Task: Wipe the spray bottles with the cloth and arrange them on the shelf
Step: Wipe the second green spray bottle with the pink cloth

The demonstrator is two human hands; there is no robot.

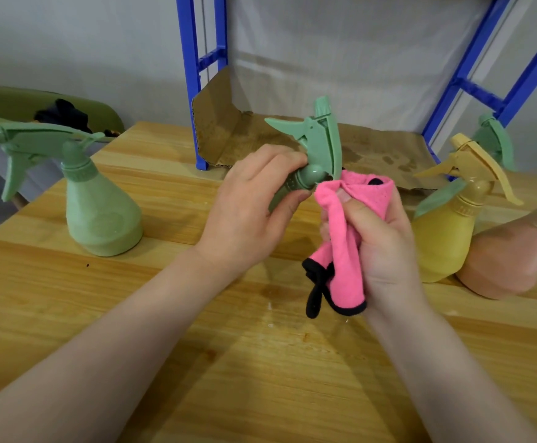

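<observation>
The green spray bottle [308, 161] being wiped is held up over the middle of the wooden counter [197, 362], tilted with its nozzle pointing up toward the blue shelf frame [190, 81] at the far edge. The left hand [248, 219] has its grip curled round the bottle's neck, just below the trigger head. The right hand [379, 238] has its grip closed on a pink cloth [347, 251] with black edging; the cloth's bunched top touches the bottle's neck and its ends hang down. A second green bottle [98, 203] stands upright near the counter's left edge. A yellow bottle [449, 225] stands near the right edge, with another green one [494, 139] partly hidden behind it. Creased brown cardboard [372, 148] lies on the shelf's bottom level.
</observation>
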